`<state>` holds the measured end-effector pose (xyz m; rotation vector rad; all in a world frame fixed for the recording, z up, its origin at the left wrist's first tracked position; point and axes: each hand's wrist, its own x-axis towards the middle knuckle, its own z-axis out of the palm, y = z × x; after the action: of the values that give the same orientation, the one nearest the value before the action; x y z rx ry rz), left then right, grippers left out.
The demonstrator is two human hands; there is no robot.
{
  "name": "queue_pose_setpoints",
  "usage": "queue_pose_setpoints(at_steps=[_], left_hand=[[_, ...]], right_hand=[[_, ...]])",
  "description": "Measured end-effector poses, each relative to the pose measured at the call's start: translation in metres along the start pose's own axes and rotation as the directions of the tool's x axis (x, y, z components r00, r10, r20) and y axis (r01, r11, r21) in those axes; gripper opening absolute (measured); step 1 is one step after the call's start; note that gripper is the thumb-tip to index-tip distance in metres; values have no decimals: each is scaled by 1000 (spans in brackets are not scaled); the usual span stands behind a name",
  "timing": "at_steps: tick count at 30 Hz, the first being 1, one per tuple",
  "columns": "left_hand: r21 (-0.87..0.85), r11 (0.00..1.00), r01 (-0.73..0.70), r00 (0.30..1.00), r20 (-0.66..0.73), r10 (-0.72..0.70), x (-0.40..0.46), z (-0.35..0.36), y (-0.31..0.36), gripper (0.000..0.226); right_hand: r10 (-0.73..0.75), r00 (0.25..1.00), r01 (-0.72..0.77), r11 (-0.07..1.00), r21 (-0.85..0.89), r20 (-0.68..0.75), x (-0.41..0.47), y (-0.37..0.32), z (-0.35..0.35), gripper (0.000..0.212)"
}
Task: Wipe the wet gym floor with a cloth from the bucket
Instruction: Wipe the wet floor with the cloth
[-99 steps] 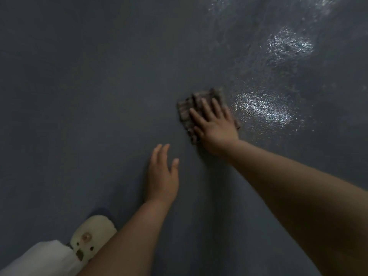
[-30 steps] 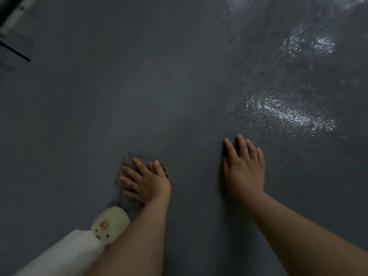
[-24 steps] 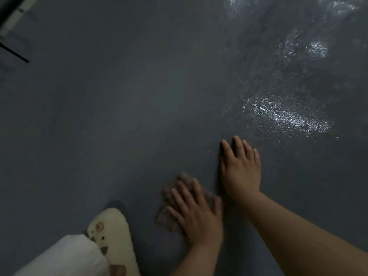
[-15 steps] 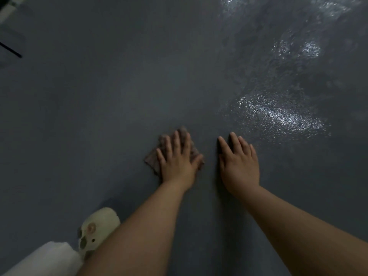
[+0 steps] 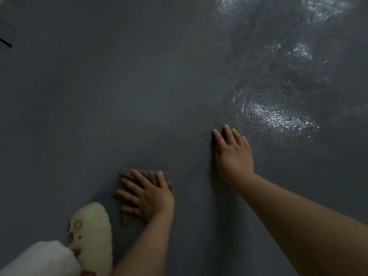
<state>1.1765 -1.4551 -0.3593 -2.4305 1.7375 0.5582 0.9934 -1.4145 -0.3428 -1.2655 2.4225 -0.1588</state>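
Note:
A small brownish cloth [image 5: 127,216] lies flat on the dark grey gym floor [image 5: 119,96], near the bottom centre of the view. My left hand [image 5: 148,198] presses down on it with spread, straight fingers and covers most of it. My right hand [image 5: 234,154] rests flat on the bare floor to the right, fingers straight and together, holding nothing. A shiny wet patch [image 5: 274,116] glistens just beyond my right fingertips. The bucket is not in view.
My foot in a cream slipper [image 5: 92,236] with a white trouser leg [image 5: 39,259] sits just left of the cloth. More wet sheen [image 5: 298,50] spreads across the upper right floor. A thin dark line [image 5: 6,43] crosses the far left edge.
The cloth passed from my right hand to my left. In the last half second my left hand has dragged it back and to the left, towards the slipper. My right hand stays planted.

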Motion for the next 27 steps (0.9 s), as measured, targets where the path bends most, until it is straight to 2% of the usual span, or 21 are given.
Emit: queue_pose_setpoints(at_steps=[1,3,4,6,8,10,12,13,14,17,19,22,24,25,27], left_hand=[[8,998,-56,998,1,56,-22,7,-5,79],[86,947,-309,951,44,306,-67,26,-15,85],[152,885,-439,898,108,427,-88,33,-19,88],[226,745,-627,777,241,581,-115,41,-23,93],[220,622,-752,658,325,679,-113,39,-20,91],[211,488,-847,532,343,774,-86,33,-10,87],[259,410,-875,481,354,802,-48,27,6,82],[288,409,-866,488,305,818,-28,24,17,82],[317,446,-837,528,250,812,-8,16,30,83],[339,664,-666,740,195,643,38,-6,64,83],[279,776,-566,825,189,533,48,-14,77,81],[217,825,-522,852,178,492,38,-9,88,81],[227,804,-549,835,191,516,22,-3,94,83],[243,763,-599,800,205,563,12,5,95,84],[253,637,-728,684,217,696,-16,18,96,85]], right_hand=[[6,1000,-6,1000,2,3,0,-1,0,52],[18,1000,-18,1000,6,8,-1,-2,-1,52],[18,1000,-19,1000,9,7,-1,-2,-1,52],[11,1000,-11,1000,14,12,-1,-1,-2,52],[0,1000,0,1000,20,16,-2,1,-2,51],[-10,1000,9,1000,22,14,-2,4,-3,50],[-17,1000,17,1000,27,3,-1,7,-3,51],[-22,1000,22,999,33,-3,-1,9,-3,51],[-27,1000,27,999,41,-8,-1,10,-3,51],[-42,999,43,998,51,-12,-1,15,-5,51],[-49,999,51,996,76,-24,0,16,-4,50],[-29,997,42,984,173,-73,2,16,-6,47],[-12,995,37,970,242,-103,4,19,-10,44],[-6,993,37,961,273,-115,5,21,-11,43],[10,991,36,941,336,-133,5,28,-14,42]])
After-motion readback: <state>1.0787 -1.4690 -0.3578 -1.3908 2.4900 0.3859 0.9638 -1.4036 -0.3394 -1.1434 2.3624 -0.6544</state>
